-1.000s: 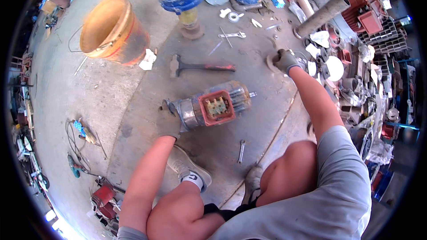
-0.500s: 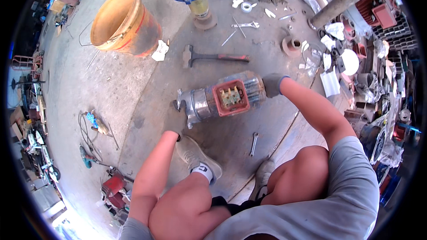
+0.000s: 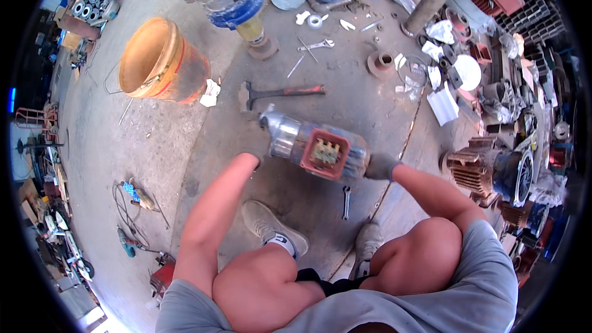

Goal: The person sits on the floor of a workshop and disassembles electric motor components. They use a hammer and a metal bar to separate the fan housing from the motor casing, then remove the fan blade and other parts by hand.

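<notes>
I hold an electric motor [image 3: 317, 147] with a silver finned body and a red terminal box, lifted off the concrete floor between my knees. My left hand [image 3: 258, 145], in a dark glove, grips its left end near the shaft. My right hand [image 3: 381, 166], also gloved, grips the right end. A small spanner [image 3: 346, 201] lies on the floor just below the motor. My two shoes [image 3: 271, 228] are planted under it.
A hammer with a red handle [image 3: 280, 93] lies beyond the motor. An orange bucket [image 3: 159, 61] stands at the upper left. A blue pump part [image 3: 231, 0], loose tools, and motor scrap [image 3: 487, 172] crowd the top and right.
My right hand came from the parts at the right onto the motor's end. Both hands have raised the motor off the floor and tilted it.
</notes>
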Available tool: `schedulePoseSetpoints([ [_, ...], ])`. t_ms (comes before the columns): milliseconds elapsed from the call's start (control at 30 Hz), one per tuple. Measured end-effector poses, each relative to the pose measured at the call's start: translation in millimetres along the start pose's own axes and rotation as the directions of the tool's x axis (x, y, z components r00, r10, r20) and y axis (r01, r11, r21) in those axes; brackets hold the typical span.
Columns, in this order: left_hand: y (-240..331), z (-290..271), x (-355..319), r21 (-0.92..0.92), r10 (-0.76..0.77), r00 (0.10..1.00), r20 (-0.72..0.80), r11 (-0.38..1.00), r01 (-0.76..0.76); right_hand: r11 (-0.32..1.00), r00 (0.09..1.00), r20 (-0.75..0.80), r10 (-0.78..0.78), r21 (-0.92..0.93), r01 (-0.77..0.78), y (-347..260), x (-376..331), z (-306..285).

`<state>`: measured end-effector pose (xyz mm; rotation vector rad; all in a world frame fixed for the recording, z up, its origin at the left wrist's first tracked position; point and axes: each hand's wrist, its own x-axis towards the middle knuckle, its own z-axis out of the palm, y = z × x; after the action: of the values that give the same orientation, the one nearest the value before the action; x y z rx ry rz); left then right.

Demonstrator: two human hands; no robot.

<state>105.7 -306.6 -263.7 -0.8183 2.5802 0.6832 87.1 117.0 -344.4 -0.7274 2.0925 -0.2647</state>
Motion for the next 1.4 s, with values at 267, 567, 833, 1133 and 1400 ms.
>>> schedulePoseSetpoints([
  [267,-17.4,11.7,-9.3,0.096,0.22,0.974,-0.056,0.972,-0.214,0.996,0.956,0.284,-0.081,-0.006,0.086,26.8,1.0,-9.5],
  [567,-122.4,-101.8,-158.8,-0.124,0.266,0.959,0.097,0.959,-0.254,0.986,0.982,0.103,-0.161,-0.023,0.165,24.4,-16.3,19.0],
  [833,-223.6,-297.6,-357.5,0.294,-0.032,0.996,-0.087,0.954,0.057,0.995,0.978,0.182,0.102,-0.018,-0.1,-68.9,-69.3,102.3],
  [1133,-178.4,-287.4,-584.1,0.302,-0.102,0.974,-0.202,0.94,0.161,0.992,0.936,0.353,0.011,-0.125,0.035,-143.0,-75.1,118.0],
  [1400,-108.2,-306.6,-642.8,0.033,-0.47,0.841,-0.269,0.868,0.495,0.99,0.865,0.498,-0.057,-0.081,0.112,-191.0,-124.0,155.4],
])
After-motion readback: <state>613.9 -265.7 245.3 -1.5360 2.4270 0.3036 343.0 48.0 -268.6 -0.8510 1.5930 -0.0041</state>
